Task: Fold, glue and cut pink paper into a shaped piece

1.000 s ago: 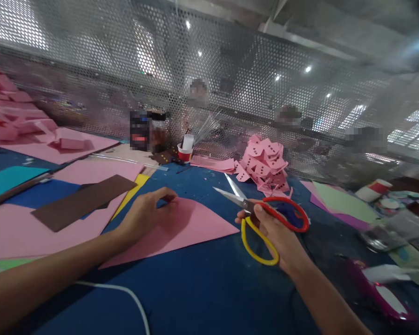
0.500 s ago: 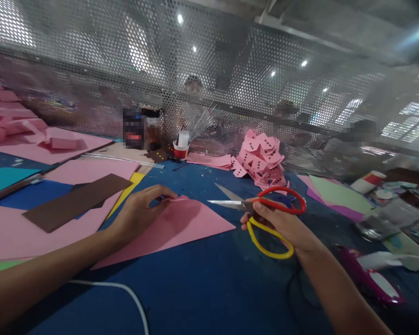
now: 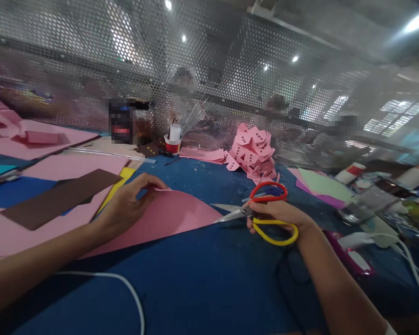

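My left hand (image 3: 131, 202) pinches the upper edge of a pink paper sheet (image 3: 171, 216) and lifts it a little off the blue table. The sheet's pointed right corner reaches towards my other hand. In my right hand (image 3: 270, 214) is a pair of scissors (image 3: 244, 211) with one red and one yellow handle loop. Its blades are spread and their tips are at the paper's right corner. Part of the sheet lies hidden behind my left hand and forearm.
A brown paper strip (image 3: 61, 197) lies over pink sheets on the left. Behind are a paper cup (image 3: 172, 145) and a heap of dotted pink paper pieces (image 3: 253, 151). A magenta glue gun (image 3: 352, 256) and a white cable (image 3: 125, 281) lie nearer.
The scissors have come to the paper's right corner, their blades now tilted down to the left. My left hand still holds the sheet's edge. The whole view has shifted slightly.
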Demonstrator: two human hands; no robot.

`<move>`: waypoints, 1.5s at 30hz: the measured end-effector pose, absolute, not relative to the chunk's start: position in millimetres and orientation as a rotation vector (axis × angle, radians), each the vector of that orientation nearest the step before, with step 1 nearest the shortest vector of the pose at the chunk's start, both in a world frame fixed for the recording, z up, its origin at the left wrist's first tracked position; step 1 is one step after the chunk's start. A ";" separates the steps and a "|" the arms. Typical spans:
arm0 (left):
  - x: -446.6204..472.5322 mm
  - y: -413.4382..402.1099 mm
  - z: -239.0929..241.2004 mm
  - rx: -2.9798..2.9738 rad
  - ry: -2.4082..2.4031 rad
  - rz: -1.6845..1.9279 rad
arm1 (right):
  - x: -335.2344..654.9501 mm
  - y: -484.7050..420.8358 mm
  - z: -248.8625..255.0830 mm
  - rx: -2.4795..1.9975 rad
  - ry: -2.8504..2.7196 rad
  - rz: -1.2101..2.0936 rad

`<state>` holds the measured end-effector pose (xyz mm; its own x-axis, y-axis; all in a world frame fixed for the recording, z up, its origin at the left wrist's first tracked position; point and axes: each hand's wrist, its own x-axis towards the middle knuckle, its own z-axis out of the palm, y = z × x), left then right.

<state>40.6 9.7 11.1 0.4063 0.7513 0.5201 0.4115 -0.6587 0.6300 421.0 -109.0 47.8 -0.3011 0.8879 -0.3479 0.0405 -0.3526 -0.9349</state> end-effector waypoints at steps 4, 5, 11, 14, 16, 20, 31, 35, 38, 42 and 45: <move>40.6 10.4 12.3 2.221 0.958 1.146 | 426.7 -104.6 42.6 -1.328 -1.215 1.739; 40.9 10.6 12.8 2.218 0.955 1.147 | 428.2 -103.3 40.8 -1.334 -1.212 1.744; 42.2 9.8 16.0 2.223 0.920 1.193 | 437.8 -97.8 30.3 -1.381 -1.226 1.761; 42.0 6.4 19.1 2.212 0.917 1.170 | 441.3 -97.4 27.3 -1.404 -1.211 1.771; 41.9 4.0 20.9 2.211 0.926 1.146 | 443.0 -97.8 26.4 -1.390 -1.196 1.779; 42.3 1.1 21.4 2.254 0.908 1.136 | 443.6 -98.8 26.2 -1.378 -1.135 1.766; 35.6 -7.2 17.8 2.484 0.714 1.119 | 431.7 -103.0 30.4 -1.255 -1.295 1.901; 32.4 -10.3 14.0 2.552 0.563 1.103 | 428.4 -105.2 32.7 -1.224 -1.339 1.948; 32.7 -13.5 11.9 2.529 0.540 1.182 | 426.0 -106.8 35.2 -1.209 -1.374 1.972; 34.3 -17.1 10.8 2.537 0.596 1.277 | 424.0 -108.2 38.2 -1.208 -1.401 1.980; 34.7 -17.6 8.7 2.529 0.635 1.312 | 423.9 -107.7 38.3 -1.219 -1.403 1.968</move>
<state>34.7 -17.6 8.7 0.5077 0.4715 0.7211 0.2732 -0.8819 0.3843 423.9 -107.7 38.3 -0.5202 0.7512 -0.4063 0.1393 -0.3948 -0.9082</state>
